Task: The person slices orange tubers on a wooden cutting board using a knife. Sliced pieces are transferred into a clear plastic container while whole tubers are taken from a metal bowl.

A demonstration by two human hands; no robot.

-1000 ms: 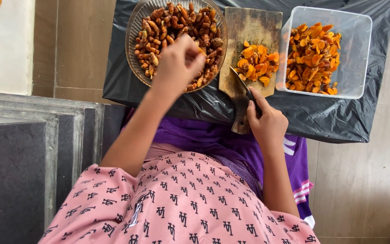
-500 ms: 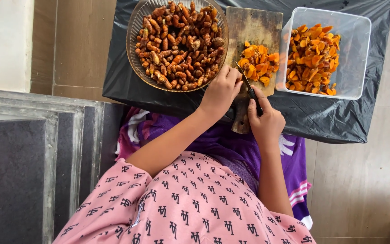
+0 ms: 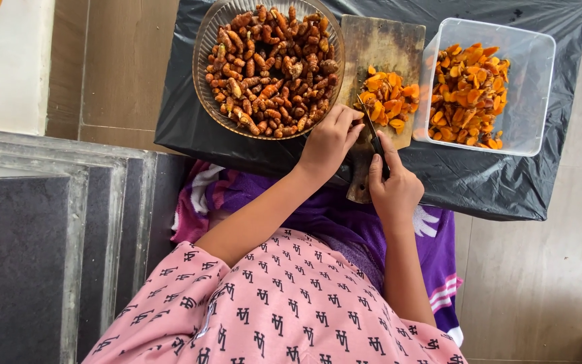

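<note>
Right hand grip: my right hand (image 3: 393, 192) was clenched around the handle of the knife (image 3: 374, 138), the index finger stretched along its back.
Knife place: the blade lay over the near part of the cutting board (image 3: 380, 64), its tip pointing into the heap of orange slices (image 3: 389, 100).
Left hand grip: my left hand (image 3: 329, 140) rested at the near left corner of the cutting board, fingers curled down. I believe it pinched one small root there, but the piece itself was hidden under the fingers, so I cannot tell for sure.
Gap at the board: the fingertips of the left hand were just beside the blade.
Risk one: I judged that a cut could reach my fingertips, because they stood so close to the edge and the root was small and round.
Risk two: the root could roll under the blade and make the knife slip sideways.
Left of the board: the glass bowl (image 3: 207, 87) of whole roots (image 3: 271, 67) touched its edge.
Right of the board: the clear plastic tub (image 3: 537, 87) held cut pieces (image 3: 469, 94).
Under the board: a black plastic sheet (image 3: 493, 182). I judged it could slide and move the board.
</note>
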